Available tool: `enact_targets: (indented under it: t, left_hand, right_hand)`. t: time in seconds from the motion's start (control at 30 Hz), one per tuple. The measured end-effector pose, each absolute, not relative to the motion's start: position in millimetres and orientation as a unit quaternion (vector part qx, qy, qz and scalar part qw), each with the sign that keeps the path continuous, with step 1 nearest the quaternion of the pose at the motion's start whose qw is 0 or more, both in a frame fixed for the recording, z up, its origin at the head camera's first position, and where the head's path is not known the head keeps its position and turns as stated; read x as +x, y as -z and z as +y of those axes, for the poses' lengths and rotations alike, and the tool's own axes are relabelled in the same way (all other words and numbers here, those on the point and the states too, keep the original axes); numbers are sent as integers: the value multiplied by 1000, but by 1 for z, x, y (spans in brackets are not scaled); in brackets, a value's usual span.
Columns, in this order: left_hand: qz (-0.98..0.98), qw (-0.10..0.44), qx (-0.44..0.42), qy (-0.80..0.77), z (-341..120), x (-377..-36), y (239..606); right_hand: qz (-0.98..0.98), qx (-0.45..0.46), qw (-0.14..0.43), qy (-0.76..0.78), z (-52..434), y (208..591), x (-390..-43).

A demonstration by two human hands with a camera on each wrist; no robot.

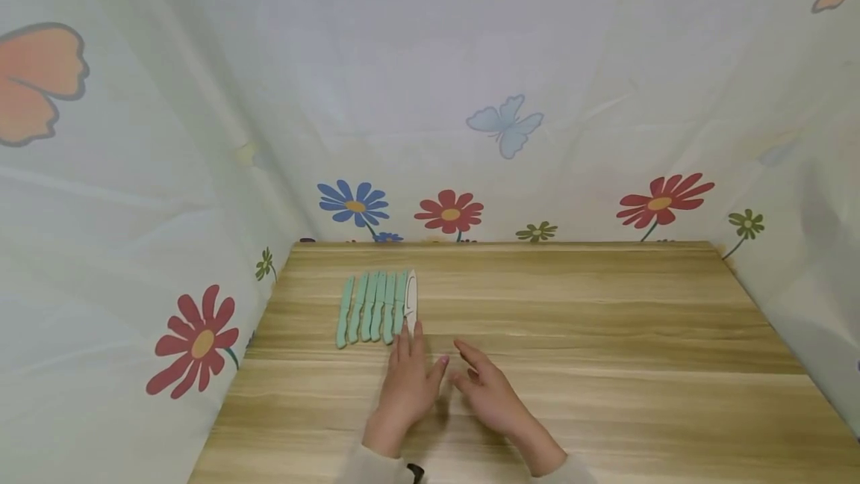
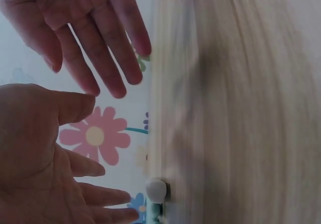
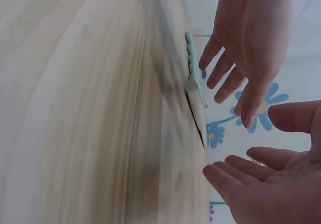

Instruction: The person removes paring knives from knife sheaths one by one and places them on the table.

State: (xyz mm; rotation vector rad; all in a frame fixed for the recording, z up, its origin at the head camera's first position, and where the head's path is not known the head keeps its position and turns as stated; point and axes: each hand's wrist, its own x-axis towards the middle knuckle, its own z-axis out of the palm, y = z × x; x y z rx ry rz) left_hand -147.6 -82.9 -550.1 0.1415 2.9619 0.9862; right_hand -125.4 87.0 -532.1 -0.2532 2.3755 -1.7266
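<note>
both hands (image 1: 446, 387) flat, holding nothing; left fingertips hide the white knife (image 1: 411, 296) handle

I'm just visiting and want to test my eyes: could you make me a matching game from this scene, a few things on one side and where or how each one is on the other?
Things:
1. left hand
2. right hand
3. white knife
4. green knives

Descriptions:
A. lie side by side in a row, left of the pale one
B. fingers straight, fingertips at the near end of the white knife
C. open, holding nothing, right of the other hand
D. at the right end of the row

Pairs: 1-B, 2-C, 3-D, 4-A
</note>
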Motion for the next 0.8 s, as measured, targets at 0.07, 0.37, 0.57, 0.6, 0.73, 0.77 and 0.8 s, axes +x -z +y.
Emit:
enact_targets:
  t: [0.07, 0.37, 0.57, 0.6, 0.73, 0.77, 0.8]
  left_hand:
    - [943, 12, 40, -330, -86, -147, 549]
    - [921, -1, -3, -389, -99, -148, 547]
    - [911, -9, -28, -412, -104, -149, 550]
    - [910, -10, -31, -414, -104, -149, 550]
    - [904, -14, -33, -427, -104, -149, 552]
    - [901, -15, -33, -431, -104, -149, 552]
    - [899, -16, -32, -436, -104, -150, 553]
  right_hand:
    - [788, -87, 109, 600, 83, 532, -127]
    - [717, -98, 168, 670, 70, 533, -133]
    - [695, -94, 185, 689, 58, 536, -137]
    - [690, -91, 190, 693, 57, 537, -138]
    - [676, -70, 209, 703, 51, 541, -142]
    - [673, -68, 212, 706, 50, 542, -143]
    - [671, -66, 213, 707, 49, 543, -144]
